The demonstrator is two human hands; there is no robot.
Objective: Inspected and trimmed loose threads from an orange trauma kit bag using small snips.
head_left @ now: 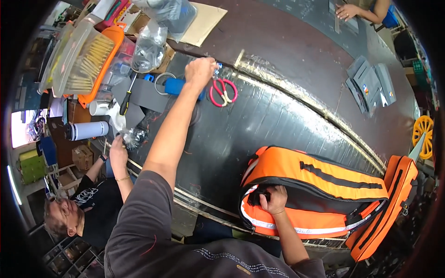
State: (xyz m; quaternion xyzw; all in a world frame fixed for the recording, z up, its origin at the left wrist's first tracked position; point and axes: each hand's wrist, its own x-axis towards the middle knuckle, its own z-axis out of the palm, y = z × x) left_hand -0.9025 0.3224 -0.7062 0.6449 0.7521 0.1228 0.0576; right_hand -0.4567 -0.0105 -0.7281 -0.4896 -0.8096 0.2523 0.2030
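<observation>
My left arm reaches far across the dark table. My left hand [200, 74] is closed by a small blue-and-silver item whose kind is hard to make out; what the fingers hold is hidden. Beside it lie red-handled scissors [224, 94], and a blue cylinder [174, 86] sits under my wrist. My right hand [276, 199] is inside the opening of an orange bag [320, 169] with reflective strips, closed on bunched black material [257, 197]. The bag lies on its side, open toward me.
A clear tub [88, 60] with an orange rim, a screwdriver [126, 99], a white bottle [88, 130] and plastic bags crowd the left. One person [95, 199] works at the left; another's hand [347, 11] is at the far right. Grey pieces [371, 85] lie on the table.
</observation>
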